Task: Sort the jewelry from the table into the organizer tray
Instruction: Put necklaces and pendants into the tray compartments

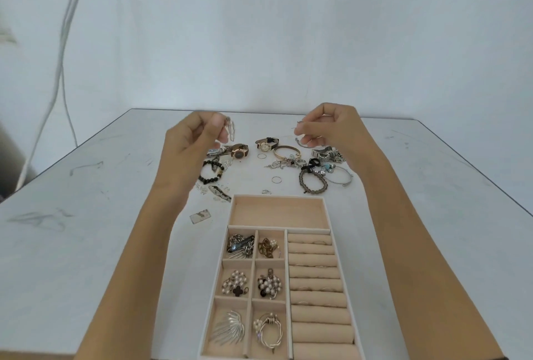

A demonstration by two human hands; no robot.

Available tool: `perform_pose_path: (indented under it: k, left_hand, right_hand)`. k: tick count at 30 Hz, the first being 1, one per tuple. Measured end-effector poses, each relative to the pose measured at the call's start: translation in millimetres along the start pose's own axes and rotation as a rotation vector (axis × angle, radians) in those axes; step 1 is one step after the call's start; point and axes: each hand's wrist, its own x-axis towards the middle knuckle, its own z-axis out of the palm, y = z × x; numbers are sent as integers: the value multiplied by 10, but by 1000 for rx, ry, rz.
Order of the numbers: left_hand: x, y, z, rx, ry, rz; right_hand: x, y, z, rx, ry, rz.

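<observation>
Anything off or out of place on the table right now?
One flat rectangular scrap lies alone left of the tray; can't tell if it's jewelry. A tangled silver cluster sits beyond the tray. Dark scuffs mark the table.

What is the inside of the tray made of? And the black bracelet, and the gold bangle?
The organizer tray looks lined with soft beige fabric, maybe velvet: it is matte, with no shine. The black bracelet is a string of round dark beads; whether they are stone, glass or plastic cannot be told. The bangle looks like polished gold-coloured metal: a smooth, shiny band.
</observation>
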Motion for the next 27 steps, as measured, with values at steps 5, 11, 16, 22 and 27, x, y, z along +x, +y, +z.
perform_pose_path:
  k: [5, 11, 16, 22, 27]
  left_hand:
    - [-393, -114, -34, -32, 36, -34]
    - [-731, -209, -16, 4, 34, -36]
    - [-881, -240, 18, 106, 40, 10]
    - [-905, -264, 6, 145, 74, 45]
    - [-903, -318, -13, 147, 93, 39]
  right_hand:
    - [-391, -13, 87, -46, -39, -42]
    - [-829, -8, 205, -149, -148, -21]
    - [-1068, -5, 297, -319, -256, -22]
    - [-1176, 59, 396, -395, -267, 0]
    - [-1244, 150, 454, -428, -240, -14]
